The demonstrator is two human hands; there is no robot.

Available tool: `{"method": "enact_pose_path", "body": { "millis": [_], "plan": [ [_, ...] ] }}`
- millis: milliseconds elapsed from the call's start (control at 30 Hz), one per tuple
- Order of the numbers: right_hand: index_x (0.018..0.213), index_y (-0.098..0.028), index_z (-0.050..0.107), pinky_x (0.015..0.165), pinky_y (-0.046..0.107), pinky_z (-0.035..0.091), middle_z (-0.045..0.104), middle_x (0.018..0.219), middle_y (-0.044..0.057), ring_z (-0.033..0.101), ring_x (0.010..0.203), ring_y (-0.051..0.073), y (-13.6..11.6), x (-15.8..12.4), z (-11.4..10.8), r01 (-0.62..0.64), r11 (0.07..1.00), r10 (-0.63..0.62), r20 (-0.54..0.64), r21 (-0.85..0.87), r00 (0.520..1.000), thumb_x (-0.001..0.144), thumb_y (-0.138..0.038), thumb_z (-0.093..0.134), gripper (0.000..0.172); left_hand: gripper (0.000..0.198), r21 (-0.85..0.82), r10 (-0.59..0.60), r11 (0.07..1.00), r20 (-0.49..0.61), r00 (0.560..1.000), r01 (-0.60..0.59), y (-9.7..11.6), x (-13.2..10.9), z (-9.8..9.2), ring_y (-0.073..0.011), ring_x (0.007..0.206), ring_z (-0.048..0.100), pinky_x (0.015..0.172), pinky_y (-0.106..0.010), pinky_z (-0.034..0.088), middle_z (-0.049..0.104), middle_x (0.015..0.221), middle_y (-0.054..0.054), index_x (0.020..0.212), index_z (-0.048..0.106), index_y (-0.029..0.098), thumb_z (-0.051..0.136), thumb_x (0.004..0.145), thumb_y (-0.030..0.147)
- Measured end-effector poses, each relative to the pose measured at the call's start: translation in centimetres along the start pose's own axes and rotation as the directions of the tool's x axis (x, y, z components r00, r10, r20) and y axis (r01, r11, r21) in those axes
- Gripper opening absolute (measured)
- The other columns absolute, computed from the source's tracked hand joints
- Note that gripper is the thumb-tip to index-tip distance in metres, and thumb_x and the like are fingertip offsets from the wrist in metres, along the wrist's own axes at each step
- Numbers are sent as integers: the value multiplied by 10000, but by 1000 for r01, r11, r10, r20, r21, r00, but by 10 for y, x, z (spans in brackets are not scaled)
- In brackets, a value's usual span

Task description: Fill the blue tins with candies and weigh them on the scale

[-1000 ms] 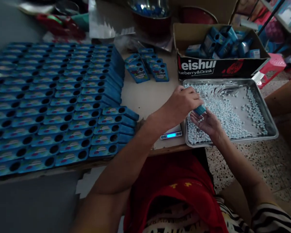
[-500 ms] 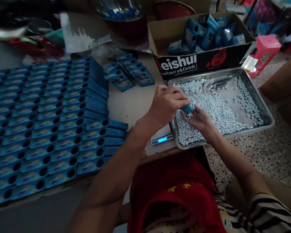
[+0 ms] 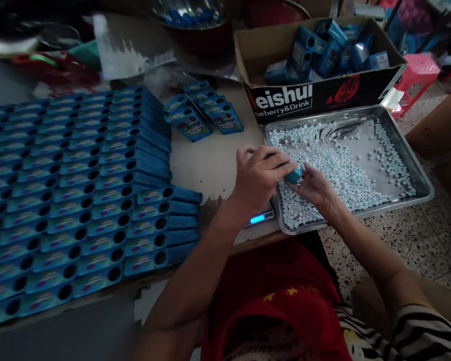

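Note:
Over the left part of a metal tray [image 3: 428, 193] of small pale blue and white candies [image 3: 334, 173], my left hand [image 3: 261, 173] is wrapped round a small blue box [image 3: 294, 174], its end showing past the fingertips. My right hand [image 3: 315, 185] is turned palm up beside that end, fingers spread and close against it; whether candies lie in the palm cannot be told. Partly hidden behind my left wrist is a small scale [image 3: 258, 219] with a lit blue display.
Rows of blue boxes [image 3: 75, 195] cover the left table. A few more boxes [image 3: 191, 125] stand at the middle back. Behind the tray is a carton [image 3: 285, 103] with blue boxes inside. A bowl [image 3: 195, 32] and a pink stool [image 3: 421, 67] are farther back.
The view has shifted slightly, so most things sit a little farther right. My left hand has tipped the blue box a little, and my right hand's fingers are now closer to its end.

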State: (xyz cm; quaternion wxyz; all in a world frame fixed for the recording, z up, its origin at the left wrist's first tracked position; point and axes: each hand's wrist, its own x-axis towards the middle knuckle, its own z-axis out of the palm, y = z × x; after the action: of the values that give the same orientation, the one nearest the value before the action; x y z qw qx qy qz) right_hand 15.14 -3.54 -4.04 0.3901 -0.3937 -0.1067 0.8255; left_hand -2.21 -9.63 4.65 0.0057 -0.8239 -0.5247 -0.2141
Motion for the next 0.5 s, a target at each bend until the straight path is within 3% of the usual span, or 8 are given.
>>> {"method": "enact_pose_path", "body": {
  "millis": [167, 300, 500],
  "plan": [
    [996, -248, 563, 773, 353, 661, 695, 813, -30, 686, 738, 161, 4, 2, -1, -8, 999, 8, -13, 35, 1000, 1098, -335, 470, 163, 339, -17, 2, 1000, -99, 995, -4, -5, -11, 1, -273, 1336, 619, 1177, -602, 306, 781, 1321, 17, 1224, 752, 373, 527, 1074, 168],
    [1000, -243, 586, 784, 359, 657, 701, 827, -31, 682, 733, 160, 7, 4, 0, -16, 999, 16, -2, 50, 1000, 1091, -363, 495, 176, 315, 40, 60, 998, -148, 987, -54, -2, -14, -1, -270, 1288, 614, 1090, -553, 311, 785, 1315, 20, 1254, 736, 360, 534, 1087, 185],
    [915, -221, 579, 745, 346, 656, 716, 800, -8, 688, 729, 170, 5, -1, 8, -62, 993, 67, -49, 100, 997, 1119, -301, 432, 264, 286, 89, 64, 995, -214, 975, -46, -8, -8, 14, -265, 1166, 616, 985, -515, 319, 806, 1237, 22, 1236, 738, 340, 567, 1075, 177]
  ]
}}
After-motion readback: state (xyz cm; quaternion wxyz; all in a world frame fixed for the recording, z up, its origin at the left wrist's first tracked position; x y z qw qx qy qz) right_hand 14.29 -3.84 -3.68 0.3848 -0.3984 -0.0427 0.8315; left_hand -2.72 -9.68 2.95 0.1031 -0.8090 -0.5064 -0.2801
